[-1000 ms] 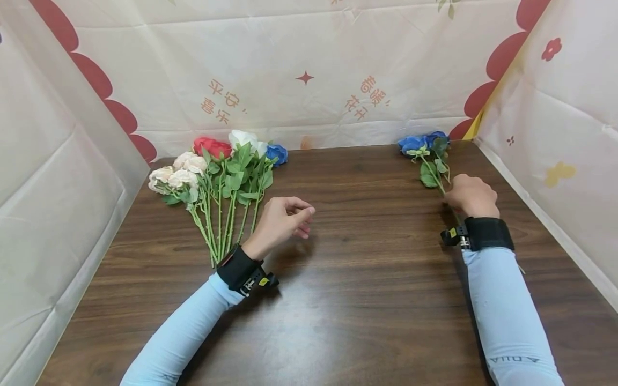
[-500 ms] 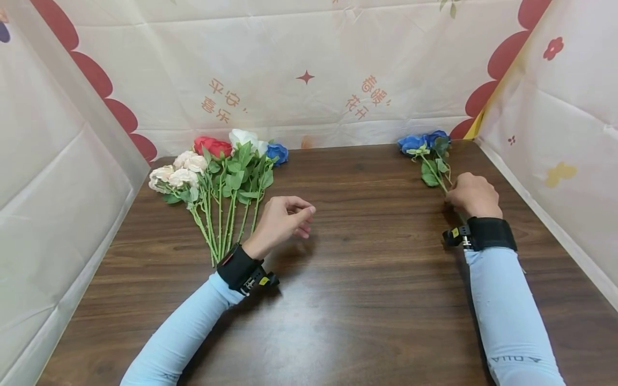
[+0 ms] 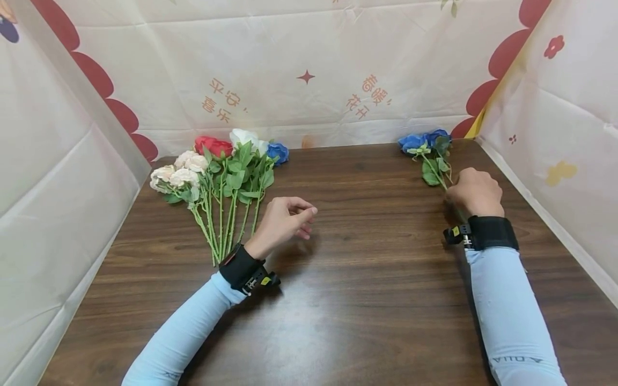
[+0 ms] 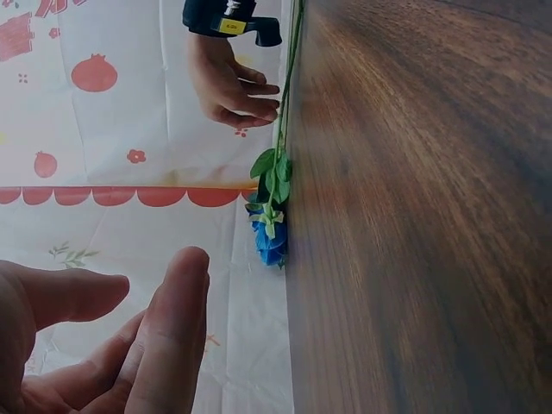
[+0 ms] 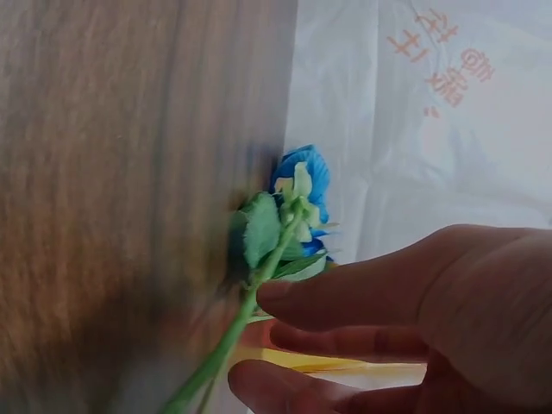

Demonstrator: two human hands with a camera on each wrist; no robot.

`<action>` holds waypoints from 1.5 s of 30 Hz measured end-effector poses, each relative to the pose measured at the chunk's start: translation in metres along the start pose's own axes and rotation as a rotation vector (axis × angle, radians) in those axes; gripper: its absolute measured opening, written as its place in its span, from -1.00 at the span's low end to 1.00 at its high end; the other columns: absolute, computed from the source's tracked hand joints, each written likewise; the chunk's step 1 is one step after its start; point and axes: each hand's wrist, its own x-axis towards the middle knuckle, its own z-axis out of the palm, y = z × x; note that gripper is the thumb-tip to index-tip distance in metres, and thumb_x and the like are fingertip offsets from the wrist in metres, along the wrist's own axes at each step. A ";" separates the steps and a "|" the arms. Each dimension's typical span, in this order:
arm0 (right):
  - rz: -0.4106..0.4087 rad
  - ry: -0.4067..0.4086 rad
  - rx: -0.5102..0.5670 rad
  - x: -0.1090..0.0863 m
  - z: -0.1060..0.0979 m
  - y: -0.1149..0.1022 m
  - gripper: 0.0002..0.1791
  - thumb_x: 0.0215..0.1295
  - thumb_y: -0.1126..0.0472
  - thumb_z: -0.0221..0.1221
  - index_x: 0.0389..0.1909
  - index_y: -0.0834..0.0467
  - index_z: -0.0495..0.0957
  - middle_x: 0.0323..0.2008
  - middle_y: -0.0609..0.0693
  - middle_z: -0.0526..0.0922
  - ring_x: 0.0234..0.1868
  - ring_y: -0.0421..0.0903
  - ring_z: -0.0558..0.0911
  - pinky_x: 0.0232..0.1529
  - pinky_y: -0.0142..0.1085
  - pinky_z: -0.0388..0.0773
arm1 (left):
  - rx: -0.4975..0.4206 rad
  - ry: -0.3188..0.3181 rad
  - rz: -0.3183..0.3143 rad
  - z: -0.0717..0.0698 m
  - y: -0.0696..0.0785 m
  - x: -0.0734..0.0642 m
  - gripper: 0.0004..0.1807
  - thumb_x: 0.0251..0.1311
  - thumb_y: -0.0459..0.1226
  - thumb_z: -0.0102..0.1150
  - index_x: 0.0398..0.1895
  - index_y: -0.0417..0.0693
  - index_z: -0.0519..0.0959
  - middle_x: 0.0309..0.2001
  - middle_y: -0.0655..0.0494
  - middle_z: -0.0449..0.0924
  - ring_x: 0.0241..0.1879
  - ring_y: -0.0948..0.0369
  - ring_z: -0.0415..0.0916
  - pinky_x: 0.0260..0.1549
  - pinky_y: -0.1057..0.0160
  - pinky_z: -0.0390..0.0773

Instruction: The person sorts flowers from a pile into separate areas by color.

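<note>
My right hand is at the stems of two blue roses, which lie on the table at the back right. In the right wrist view its thumb overlaps the green stem, and the fingers are apart and not wrapped round it. My left hand hovers over the middle of the table, fingers loosely bent, holding nothing; a gap shows between thumb and forefinger in the left wrist view. Beside it lies a bunch of flowers with pale cream roses, a red rose, a white rose and a blue rose.
The brown wooden table carries both groups of flowers, with their heads near the back edge. Printed white cloth hangs behind it and along both sides. Black straps with small cameras sit on both wrists.
My right hand has shifted slightly up and to the right at the blue roses' stems. My left hand and the flowers stay where they were.
</note>
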 end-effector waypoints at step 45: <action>-0.564 -0.212 0.039 -0.073 0.048 -0.186 -0.87 0.25 0.04 0.24 -0.34 0.02 0.60 -0.48 -0.11 0.64 -0.54 -0.18 0.54 -0.51 -0.31 0.42 | 0.691 0.290 0.031 -0.067 -0.012 0.019 -0.62 0.11 -0.03 0.32 -0.10 -0.07 0.66 -0.28 0.07 0.74 -0.40 0.17 0.64 -0.35 0.17 0.54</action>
